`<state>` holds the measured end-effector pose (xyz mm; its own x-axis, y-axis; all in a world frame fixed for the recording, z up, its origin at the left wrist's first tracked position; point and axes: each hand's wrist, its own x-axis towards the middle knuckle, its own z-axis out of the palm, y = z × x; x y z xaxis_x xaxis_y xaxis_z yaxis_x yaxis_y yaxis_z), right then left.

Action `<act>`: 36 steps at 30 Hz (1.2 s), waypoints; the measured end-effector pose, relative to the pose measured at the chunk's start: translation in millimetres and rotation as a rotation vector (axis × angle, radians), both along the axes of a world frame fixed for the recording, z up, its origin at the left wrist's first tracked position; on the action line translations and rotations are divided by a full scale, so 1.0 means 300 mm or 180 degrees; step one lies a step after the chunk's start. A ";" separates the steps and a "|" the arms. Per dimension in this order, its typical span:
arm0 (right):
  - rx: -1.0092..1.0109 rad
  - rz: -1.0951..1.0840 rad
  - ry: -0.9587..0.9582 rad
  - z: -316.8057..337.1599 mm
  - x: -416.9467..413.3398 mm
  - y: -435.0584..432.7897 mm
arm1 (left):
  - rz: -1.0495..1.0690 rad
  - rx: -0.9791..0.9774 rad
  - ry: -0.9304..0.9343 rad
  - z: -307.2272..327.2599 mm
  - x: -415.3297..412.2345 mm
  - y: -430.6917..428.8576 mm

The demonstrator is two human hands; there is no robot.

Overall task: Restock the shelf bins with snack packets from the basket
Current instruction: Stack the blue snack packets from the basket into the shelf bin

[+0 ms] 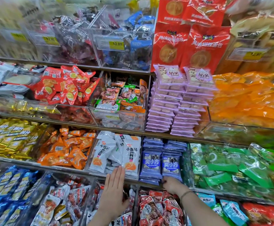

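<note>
1. I see my left hand (115, 191) flat and open, fingers together, with nothing in its hold; the fingertips touch the bottom edge of the white packets (116, 154) standing in their clear bin (90, 157) on the third shelf down.
2. My right hand (171, 185) is curled at the foot of the blue-purple packets (161, 162). The fingers press against the front packet, but I cannot tell whether they actually grip it.
3. The blue-purple packets stand in two rows side by side, just right of the white ones.
4. Left of the white bin, a bin of orange packets (66, 149), then gold packets (9, 136).
5. Right of the blue-purple rows, green packets (230, 167) in a heap.
6. One shelf up: red packets (64, 87), a clear bin of mixed green and orange packets (121, 97), then two stacks of lilac packets (177, 101), and loose orange bags (247, 98).
7. The top clear bins carry yellow price tags (116, 44); I can read only one.
8. Below my hands, bins of red-and-white packets (159, 207).
9. The basket is not in my view.
</note>
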<state>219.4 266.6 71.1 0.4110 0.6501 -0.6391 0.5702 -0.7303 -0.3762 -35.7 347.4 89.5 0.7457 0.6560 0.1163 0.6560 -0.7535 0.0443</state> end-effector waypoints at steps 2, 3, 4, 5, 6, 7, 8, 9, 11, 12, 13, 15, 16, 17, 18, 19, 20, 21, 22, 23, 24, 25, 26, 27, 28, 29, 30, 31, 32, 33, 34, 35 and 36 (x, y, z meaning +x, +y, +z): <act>-0.0008 -0.0015 0.0091 -0.008 -0.008 -0.016 | 0.0023 0.0035 0.0023 0.010 0.001 -0.001; -0.0007 -0.0025 0.0144 -0.008 -0.014 -0.029 | 0.0034 0.0042 0.0023 0.015 0.002 -0.002; 0.0001 -0.0023 0.0207 -0.005 -0.022 -0.043 | 0.0040 0.0017 0.0008 0.018 0.001 -0.004; 0.0013 -0.0016 0.0266 -0.002 -0.032 -0.059 | 0.0038 -0.0028 -0.0017 0.018 0.001 -0.005; 0.0016 -0.0016 0.0314 0.001 -0.043 -0.079 | 0.0024 -0.0087 -0.0027 0.018 0.001 -0.006; 0.0034 -0.0034 0.0356 0.004 -0.055 -0.102 | -0.0001 -0.0144 -0.0027 0.022 0.001 -0.007; 0.0076 -0.0083 0.0398 0.007 -0.068 -0.127 | -0.0025 -0.0210 -0.0041 0.030 0.001 -0.008; 0.0156 -0.0134 0.0426 0.006 -0.077 -0.153 | -0.0038 -0.0285 -0.0068 0.040 0.003 -0.012; 0.0379 -0.0278 0.0404 0.003 -0.089 -0.209 | -0.0008 -0.0398 -0.0110 0.050 0.003 -0.027; 0.0517 -0.0449 0.0407 -0.001 -0.093 -0.241 | 0.0012 -0.0386 -0.0201 0.041 -0.001 -0.038; 0.0667 -0.0694 0.0441 -0.007 -0.095 -0.278 | 0.0069 -0.0433 -0.0379 0.023 -0.008 -0.054; 0.1011 -0.1254 0.0544 -0.018 -0.097 -0.358 | 0.0259 -0.0715 -0.0664 -0.020 -0.023 -0.113; 0.1164 -0.1535 0.0619 -0.026 -0.100 -0.405 | 0.0335 -0.0917 -0.0704 -0.041 -0.034 -0.155; 0.1264 -0.1797 0.0691 -0.035 -0.104 -0.454 | 0.0429 -0.1178 -0.0726 -0.059 -0.041 -0.201; 0.1304 -0.2038 0.0748 -0.050 -0.110 -0.505 | 0.0561 -0.1490 -0.0733 -0.070 -0.046 -0.246; 0.1319 -0.2244 0.0816 -0.072 -0.118 -0.560 | 0.0729 -0.1844 -0.0752 -0.078 -0.046 -0.292; 0.1344 -0.2410 0.0909 -0.103 -0.128 -0.618 | 0.0914 -0.2180 -0.0797 -0.080 -0.042 -0.337; 0.1359 -0.2553 0.1003 -0.136 -0.141 -0.675 | 0.1080 -0.2417 -0.0842 -0.077 -0.039 -0.384; 0.1333 -0.2718 0.1094 -0.171 -0.154 -0.734 | 0.1175 -0.2558 -0.0843 -0.085 -0.040 -0.429; 0.1262 -0.2894 0.1211 -0.203 -0.171 -0.796 | 0.1168 -0.2667 -0.0813 -0.100 -0.044 -0.473; 0.1168 -0.3035 0.1347 -0.230 -0.193 -0.854 | 0.1103 -0.2769 -0.0751 -0.117 -0.053 -0.516; 0.1032 -0.3085 0.1453 -0.250 -0.217 -0.908 | 0.1047 -0.2881 -0.0601 -0.133 -0.070 -0.557; 0.0897 -0.3094 0.1513 -0.269 -0.242 -0.960 | 0.1003 -0.2969 -0.0393 -0.148 -0.092 -0.596; 0.0818 -0.3095 0.1506 -0.280 -0.265 -1.010 | 0.0952 -0.3033 -0.0183 -0.165 -0.117 -0.632; 0.0832 -0.3101 0.1489 -0.288 -0.285 -1.056 | 0.0945 -0.3121 -0.0022 -0.181 -0.141 -0.662; 0.0858 -0.3120 0.1447 -0.290 -0.304 -1.099 | 0.1015 -0.3233 0.0135 -0.194 -0.164 -0.689; 0.0911 -0.3156 0.1421 -0.290 -0.323 -1.143 | 0.1104 -0.3316 0.0282 -0.204 -0.185 -0.714; 0.0934 -0.3134 0.1347 -0.289 -0.344 -1.191 | 0.1162 -0.3355 0.0389 -0.214 -0.207 -0.735; 0.0931 -0.3128 0.1281 -0.295 -0.368 -1.241 | 0.1169 -0.3371 0.0463 -0.225 -0.228 -0.755; 0.0880 -0.3133 0.1228 -0.303 -0.392 -1.292 | 0.1145 -0.3386 0.0527 -0.232 -0.247 -0.773; 0.0840 -0.3185 0.1273 -0.319 -0.416 -1.341 | 0.1111 -0.3412 0.0573 -0.240 -0.264 -0.793; 0.0749 -0.3253 0.1337 -0.332 -0.438 -1.387 | 0.1084 -0.3449 0.0617 -0.248 -0.282 -0.811; 0.0657 -0.3345 0.1386 -0.346 -0.460 -1.432 | 0.1082 -0.3505 0.0658 -0.256 -0.300 -0.831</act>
